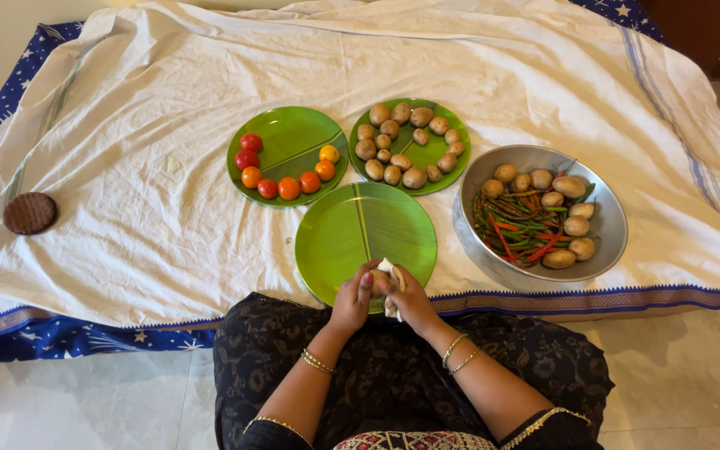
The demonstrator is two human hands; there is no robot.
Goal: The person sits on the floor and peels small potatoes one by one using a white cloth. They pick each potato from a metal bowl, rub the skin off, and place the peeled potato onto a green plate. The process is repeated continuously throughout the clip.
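My left hand (352, 298) and my right hand (412, 298) meet over the near rim of an empty green plate (360, 225). Between them they hold a small potato wrapped in a white cloth (387, 275); the potato is mostly hidden by fingers and cloth. Behind the empty plate, a green plate (287, 137) carries red and orange tomatoes along its edge. To its right a second green plate (439, 154) is covered with several small potatoes. A steel bowl (606, 217) at the right holds potatoes with red and green chillies.
Everything sits on a white cloth (143, 208) spread over a blue star-patterned sheet (60, 337) on a low bed. A round brown disc (30, 212) lies at the left. Pale tiled floor (85, 400) lies near me.
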